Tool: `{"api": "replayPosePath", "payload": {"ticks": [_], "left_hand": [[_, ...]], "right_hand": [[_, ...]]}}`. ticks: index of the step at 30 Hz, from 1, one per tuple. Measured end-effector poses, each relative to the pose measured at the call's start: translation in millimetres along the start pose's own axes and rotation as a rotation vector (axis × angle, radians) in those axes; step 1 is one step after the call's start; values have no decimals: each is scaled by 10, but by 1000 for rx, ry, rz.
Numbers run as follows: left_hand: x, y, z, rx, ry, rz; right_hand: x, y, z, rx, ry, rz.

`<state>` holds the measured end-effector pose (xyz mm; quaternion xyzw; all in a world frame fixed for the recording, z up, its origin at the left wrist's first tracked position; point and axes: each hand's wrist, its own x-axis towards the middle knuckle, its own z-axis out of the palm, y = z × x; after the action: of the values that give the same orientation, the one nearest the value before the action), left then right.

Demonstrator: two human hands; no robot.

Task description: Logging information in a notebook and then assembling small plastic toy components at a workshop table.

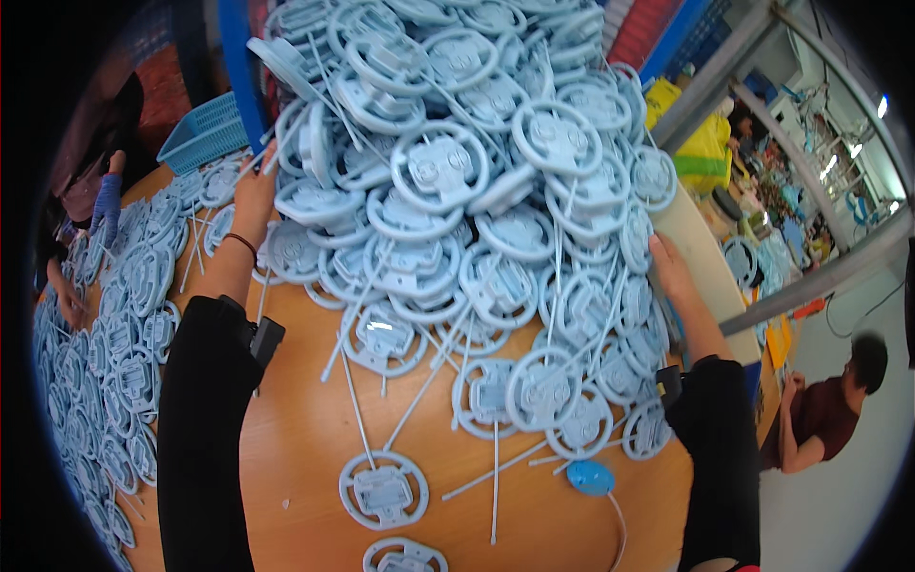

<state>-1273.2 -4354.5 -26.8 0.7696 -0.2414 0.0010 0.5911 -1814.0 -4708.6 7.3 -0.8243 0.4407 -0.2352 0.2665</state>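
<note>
A tall heap of light-blue plastic toy steering wheels [441, 167], many with thin rods sticking out, spreads over the wooden table [305, 419]. My left hand [255, 186] reaches up along the heap's left side, fingers stretched and partly hidden among the wheels. On the opposite side my right hand [673, 270] lies against the heap's right edge, its fingers extended and partly out of sight. Neither hand visibly grips a wheel. A single steering wheel [382, 490] with two rods lies apart near the front.
More wheels [105, 372] cover the table's left side, where a co-worker's hand [69, 303] rests. Behind them stands a blue basket [203, 132]. A blue oval object with a cord [590, 478] lies front right. Metal frame bars [810, 272] and a seated person [829, 415] are at right.
</note>
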Motion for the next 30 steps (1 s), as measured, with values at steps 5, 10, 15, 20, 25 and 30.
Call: {"api": "replayPosePath", "payload": {"ticks": [5,10,15,20,25,30], "left_hand": [[4,137,-235,255,-67,174],[-13,328,-252,75,-246,39],[76,293,-259,13,-253,-97],[104,482,-240,158,-240,-144],[252,176,-178,79,-164,-32],[132,263,-141,-213,-113,88]], "right_hand": [[-4,-387,467,552,-43,258],[-75,-23,361,177,-90,156],[-656,-360,362,-225,-142,-82],[-659,-559,-324,34,-486,324],[-14,-578,-106,36,-31,107],[526,-85,716,-70,-118,-59]]}}
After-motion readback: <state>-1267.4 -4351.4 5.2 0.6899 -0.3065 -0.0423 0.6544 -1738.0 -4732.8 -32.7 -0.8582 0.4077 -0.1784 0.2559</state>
